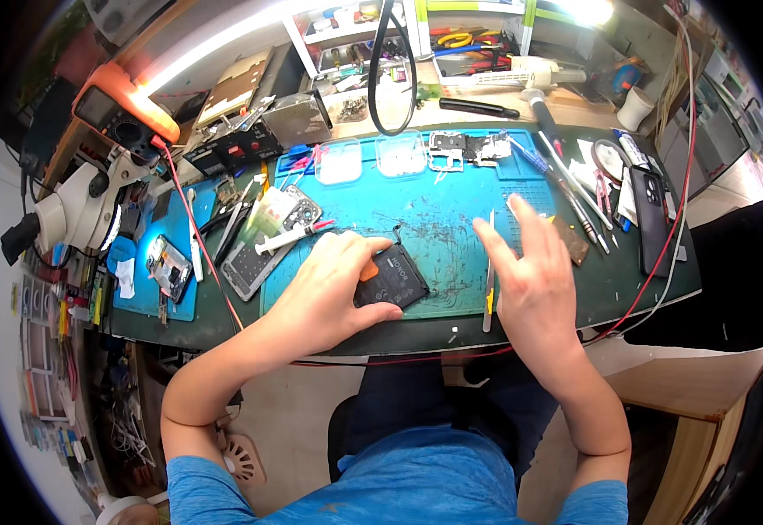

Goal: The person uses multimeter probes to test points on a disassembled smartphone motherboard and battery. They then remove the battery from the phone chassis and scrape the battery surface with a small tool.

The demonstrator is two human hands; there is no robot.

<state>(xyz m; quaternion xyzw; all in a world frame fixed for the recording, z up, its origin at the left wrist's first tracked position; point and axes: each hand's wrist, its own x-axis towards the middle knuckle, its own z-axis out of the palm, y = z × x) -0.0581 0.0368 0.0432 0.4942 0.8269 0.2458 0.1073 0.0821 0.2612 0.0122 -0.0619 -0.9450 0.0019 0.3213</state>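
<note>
A black phone battery [398, 278] with an orange tab lies on the blue work mat [451, 206]. My left hand [329, 284] holds it from the left, thumb at its near edge and fingers at its far left corner. A small connector sticks up at the battery's far edge. My right hand [535, 284] is open, fingers apart, over the mat's right side and apart from the battery. Beside it lies a slim metal tool [488, 302] with a yellow mark, partly hidden by the hand. A syringe [292, 237] rests beyond my left wrist, across a phone frame [255, 267].
Two clear plastic boxes [339, 181] and a circuit board [465, 149] sit at the mat's far edge. A dark phone [652, 219] and pen-like tools [581, 210] lie right. Leftward are a microscope [75, 206], an orange multimeter [123, 109] and an opened phone [170, 265]. Red cables cross the bench.
</note>
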